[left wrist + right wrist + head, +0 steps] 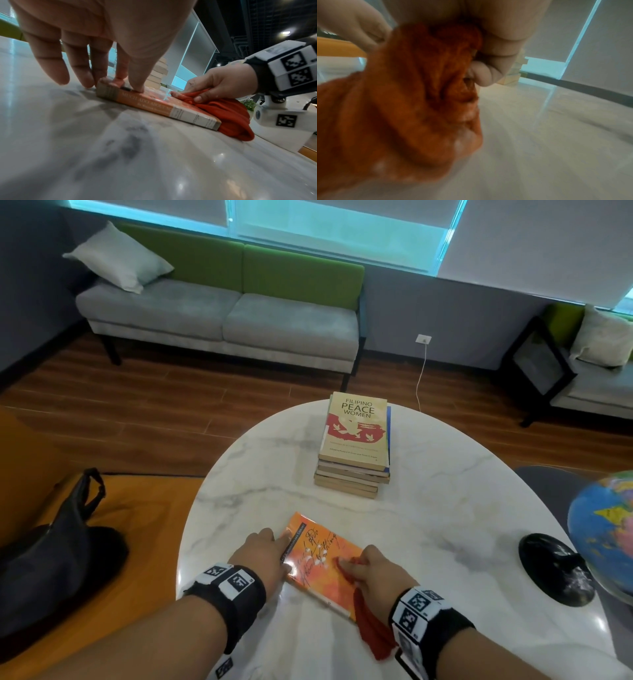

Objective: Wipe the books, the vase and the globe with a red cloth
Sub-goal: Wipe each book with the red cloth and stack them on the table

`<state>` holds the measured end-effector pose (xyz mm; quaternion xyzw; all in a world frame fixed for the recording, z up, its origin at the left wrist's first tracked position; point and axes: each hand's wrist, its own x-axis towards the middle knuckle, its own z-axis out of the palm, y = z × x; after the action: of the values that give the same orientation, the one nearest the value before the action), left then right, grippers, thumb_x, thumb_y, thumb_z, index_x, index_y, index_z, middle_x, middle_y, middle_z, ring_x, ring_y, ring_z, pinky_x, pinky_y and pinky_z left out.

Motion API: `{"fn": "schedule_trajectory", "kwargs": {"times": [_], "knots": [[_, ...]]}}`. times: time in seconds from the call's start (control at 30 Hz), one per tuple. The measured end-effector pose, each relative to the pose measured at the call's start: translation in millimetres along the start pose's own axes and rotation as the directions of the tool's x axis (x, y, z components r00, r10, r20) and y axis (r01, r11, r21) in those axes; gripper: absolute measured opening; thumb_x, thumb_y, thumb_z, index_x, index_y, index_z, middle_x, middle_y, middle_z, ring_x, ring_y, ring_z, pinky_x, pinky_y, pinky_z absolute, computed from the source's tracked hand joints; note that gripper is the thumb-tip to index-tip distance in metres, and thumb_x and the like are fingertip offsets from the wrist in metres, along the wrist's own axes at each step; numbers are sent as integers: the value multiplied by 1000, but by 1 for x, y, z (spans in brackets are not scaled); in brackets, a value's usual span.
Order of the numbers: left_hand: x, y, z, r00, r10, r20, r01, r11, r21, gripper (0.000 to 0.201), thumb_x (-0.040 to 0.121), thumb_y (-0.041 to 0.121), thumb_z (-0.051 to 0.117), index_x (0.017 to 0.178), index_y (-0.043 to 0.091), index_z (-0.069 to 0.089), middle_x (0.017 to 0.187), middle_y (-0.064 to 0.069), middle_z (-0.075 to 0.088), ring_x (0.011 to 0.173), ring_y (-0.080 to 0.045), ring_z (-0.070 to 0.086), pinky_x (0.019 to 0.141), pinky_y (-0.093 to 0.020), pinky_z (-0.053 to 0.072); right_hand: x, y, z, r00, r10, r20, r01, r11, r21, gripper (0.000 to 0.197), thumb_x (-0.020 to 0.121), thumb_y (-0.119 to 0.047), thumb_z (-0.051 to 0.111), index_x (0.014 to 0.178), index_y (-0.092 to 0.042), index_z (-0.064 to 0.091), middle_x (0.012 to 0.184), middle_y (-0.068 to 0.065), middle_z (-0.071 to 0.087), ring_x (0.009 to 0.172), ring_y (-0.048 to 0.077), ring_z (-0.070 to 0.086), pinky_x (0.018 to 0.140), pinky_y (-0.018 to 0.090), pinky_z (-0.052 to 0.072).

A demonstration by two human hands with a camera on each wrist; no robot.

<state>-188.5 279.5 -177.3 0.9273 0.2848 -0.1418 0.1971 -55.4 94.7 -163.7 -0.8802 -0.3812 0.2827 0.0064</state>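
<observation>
1. Orange book (322, 563) lies flat on the table (445, 508), near its 6 o'clock edge; long axis runs 11-to-5 o'clock in the head view.
2. Right hand (373, 573) has its fingers clenched round the red cloth (371, 628), pressing it on the cover's 3 o'clock half. The rest of the cloth trails off the book's 5 o'clock corner onto the table.
3. Left hand (265, 559) is uncurled, its fingers (120, 70) straight and pressing the book's 9 o'clock edge and far corner to steady it.
4. Judgement: unwiped cover lies toward 11 o'clock from the cloth; the stroke should run along the long axis, stopping short of the left fingertips.
5. Book stack (354, 446) stands at 12 o'clock, well apart.
6. Globe (603, 529) stands at 3 o'clock on its black base (555, 570), clear of the stroke.
7. Vase: not identified with certainty in any view.
</observation>
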Motion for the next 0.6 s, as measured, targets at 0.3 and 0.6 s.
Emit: {"fn": "schedule_trajectory", "kwargs": {"times": [0.3, 0.6], "knots": [[-1, 1, 0, 1000, 0, -4, 0, 1000, -26, 62, 95, 40, 47, 150, 31, 19, 118, -1, 44, 110, -18, 46, 94, -31, 47, 2, -14, -2, 988, -156, 3, 155, 986, 69, 33, 95, -47, 44, 120, -29, 54, 106, -8, 54, 94, 14, 58, 83, 26, 46], [-1, 1, -2, 1000, 7, -1, -7, 1000, -10, 61, 95, 40, 46, 149, 30, 20, 120, -2, 44, 112, -18, 45, 96, -33, 46, 2, -18, 3, 996, -82, -17, 84, 982, 171, 43, 94, -52, 41, 128, -29, 53, 89, -17, 45, 82, 3, 49, 77, 16, 37]]}}
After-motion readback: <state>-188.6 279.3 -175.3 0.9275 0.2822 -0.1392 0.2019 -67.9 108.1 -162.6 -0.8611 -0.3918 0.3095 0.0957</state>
